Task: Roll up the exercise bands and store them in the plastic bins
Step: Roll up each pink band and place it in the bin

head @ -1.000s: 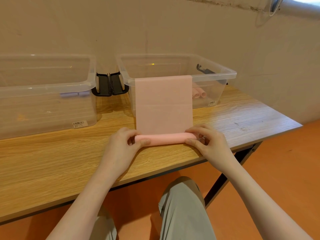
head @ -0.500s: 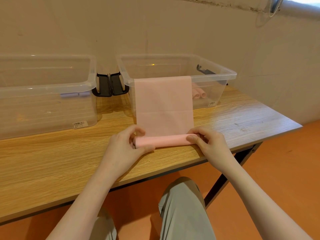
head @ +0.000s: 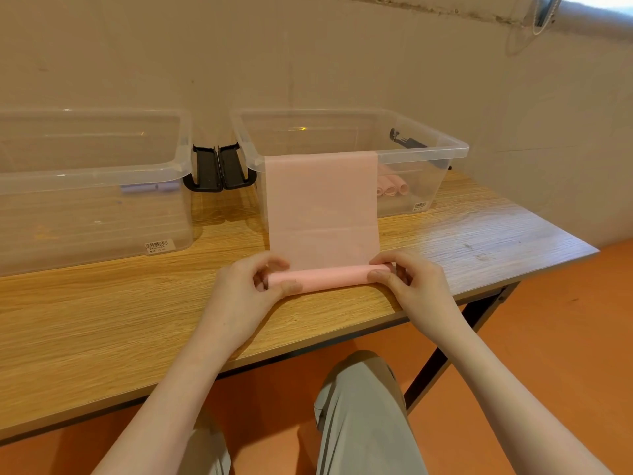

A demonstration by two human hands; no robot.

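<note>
Both arms reach forward, and the left hand (head: 245,289) and the right hand (head: 409,286) each pinch one end of the pink roll (head: 325,277) with thumb and curled fingers.

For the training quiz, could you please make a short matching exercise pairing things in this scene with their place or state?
Things:
1. pink band
2. rolled pink bands
3. lavender roll
4. black latches

Places or states:
A. between the two bins
B. inside the left bin
C. draped over the right bin rim, its near end rolled between left hand and right hand
D. lying inside the right bin

Pairs: 1-C, 2-D, 3-B, 4-A
</note>
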